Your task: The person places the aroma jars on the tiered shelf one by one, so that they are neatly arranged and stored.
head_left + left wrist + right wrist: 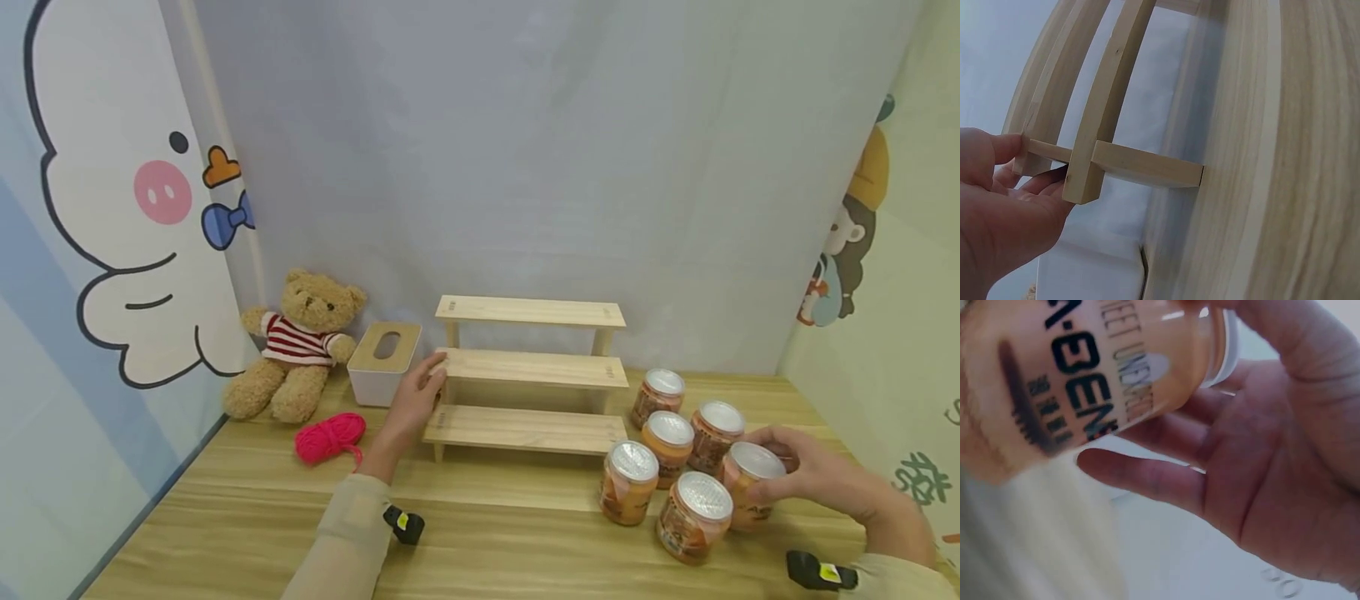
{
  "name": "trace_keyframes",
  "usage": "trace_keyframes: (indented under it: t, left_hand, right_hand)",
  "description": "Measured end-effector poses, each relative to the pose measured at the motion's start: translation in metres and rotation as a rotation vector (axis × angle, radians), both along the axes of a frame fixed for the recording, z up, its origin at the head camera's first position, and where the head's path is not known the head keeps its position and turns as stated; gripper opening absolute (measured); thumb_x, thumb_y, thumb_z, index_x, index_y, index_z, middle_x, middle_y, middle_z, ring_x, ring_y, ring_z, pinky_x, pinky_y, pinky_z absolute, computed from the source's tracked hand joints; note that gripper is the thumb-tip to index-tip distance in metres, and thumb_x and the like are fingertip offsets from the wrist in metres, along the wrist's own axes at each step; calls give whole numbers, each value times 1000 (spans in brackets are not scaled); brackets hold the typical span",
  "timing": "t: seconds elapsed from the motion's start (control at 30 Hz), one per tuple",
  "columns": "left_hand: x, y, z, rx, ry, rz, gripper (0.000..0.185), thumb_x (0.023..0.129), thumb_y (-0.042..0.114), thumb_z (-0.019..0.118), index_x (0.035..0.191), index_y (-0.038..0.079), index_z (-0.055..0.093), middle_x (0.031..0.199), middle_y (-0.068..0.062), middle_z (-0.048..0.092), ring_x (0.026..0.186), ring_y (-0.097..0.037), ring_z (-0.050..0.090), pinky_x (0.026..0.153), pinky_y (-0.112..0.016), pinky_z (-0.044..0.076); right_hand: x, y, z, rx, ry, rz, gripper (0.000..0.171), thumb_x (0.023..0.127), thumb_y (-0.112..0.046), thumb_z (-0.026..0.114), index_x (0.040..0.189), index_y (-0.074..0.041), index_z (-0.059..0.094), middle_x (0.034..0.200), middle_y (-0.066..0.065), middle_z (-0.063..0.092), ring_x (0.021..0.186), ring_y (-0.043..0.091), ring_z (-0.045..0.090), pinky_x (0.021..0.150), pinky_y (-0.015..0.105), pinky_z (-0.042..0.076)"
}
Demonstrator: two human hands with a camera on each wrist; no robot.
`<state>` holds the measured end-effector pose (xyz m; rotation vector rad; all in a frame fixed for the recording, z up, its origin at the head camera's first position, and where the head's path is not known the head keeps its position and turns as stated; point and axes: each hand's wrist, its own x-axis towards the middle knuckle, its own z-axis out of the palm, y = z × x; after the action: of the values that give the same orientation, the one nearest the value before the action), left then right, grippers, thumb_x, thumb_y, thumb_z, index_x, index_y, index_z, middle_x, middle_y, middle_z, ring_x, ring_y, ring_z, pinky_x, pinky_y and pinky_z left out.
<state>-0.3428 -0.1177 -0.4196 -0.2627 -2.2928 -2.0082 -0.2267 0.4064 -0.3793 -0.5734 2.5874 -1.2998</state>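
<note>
A three-tier wooden shelf (525, 428) stands against the back curtain. My left hand (415, 400) grips the left end of its middle board; in the left wrist view the thumb of that hand (1004, 206) lies on the board's end, with fingers beneath. At the right, my right hand (817, 475) holds a lidded jar (750, 487) with orange contents, thumb and fingers on opposite sides. Dark lettering on this jar (1085, 381) fills the right wrist view, beside the right hand (1260, 450). Several similar jars (694, 517) with silvery lids stand upright just left of it.
Left of the shelf are a tissue box (375, 383) with a wooden top and a teddy bear (300, 342) in a striped shirt. Pink yarn (330, 437) lies in front of them on the wooden table (480, 550). Printed curtains hang at both sides.
</note>
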Motion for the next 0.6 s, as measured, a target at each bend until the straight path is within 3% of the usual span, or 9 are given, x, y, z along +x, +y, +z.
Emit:
trace_keyframes:
  t: [0.2, 0.3, 0.4, 0.47, 0.5, 0.53, 0.6]
  left_hand:
    - [2, 0, 0, -9, 5, 2, 46, 110, 22, 42, 153, 9, 40, 132, -25, 53, 115, -30, 50, 100, -49, 42]
    - [4, -1, 0, -8, 3, 7, 46, 109, 21, 43, 153, 8, 40, 136, -24, 51, 120, -32, 49, 102, -50, 41]
    - [4, 0, -1, -7, 7, 5, 46, 110, 20, 42, 153, 7, 40, 135, -25, 51, 119, -33, 48, 101, -49, 42]
    - [3, 0, -1, -10, 11, 2, 46, 110, 20, 42, 153, 5, 39, 135, -25, 51, 119, -31, 49, 100, -47, 42]
    - [5, 0, 2, -10, 4, -4, 46, 110, 19, 42, 153, 4, 39, 134, -26, 51, 119, -33, 49, 100, -48, 42]
    - [8, 0, 7, -12, 2, -14, 46, 110, 19, 42, 153, 3, 38, 124, -25, 55, 110, -32, 52, 94, -45, 45]
    - [7, -1, 9, -5, -8, -28, 47, 110, 19, 42, 154, 3, 37, 127, -25, 54, 111, -32, 52, 95, -45, 44]
  right_hand:
    - [13, -6, 28, 154, 143, -146, 53, 90, -11, 75, 129, 14, 49, 105, 13, 66, 84, 9, 63, 67, 29, 53]
    - [18, -9, 38, 154, 217, -252, 57, 91, -13, 76, 133, 13, 48, 106, 12, 67, 85, 7, 64, 66, 28, 54]
    - [20, -11, 45, 108, 281, -335, 59, 91, -13, 75, 136, 11, 46, 105, 3, 67, 86, 3, 63, 66, 25, 54]
    - [19, -15, 46, 37, 327, -362, 54, 92, -10, 74, 136, 5, 48, 104, -6, 66, 87, 1, 62, 67, 21, 53]
    - [17, -17, 46, -71, 341, -348, 49, 92, -5, 72, 135, 3, 50, 103, -8, 67, 88, 1, 63, 69, 20, 53]
    - [15, -22, 45, -192, 347, -323, 44, 92, 0, 70, 133, 0, 53, 103, -8, 68, 90, 2, 63, 71, 19, 53]
    - [10, -34, 45, -481, 345, -244, 42, 92, 13, 63, 131, -4, 59, 106, -6, 69, 93, 5, 65, 76, 18, 53]
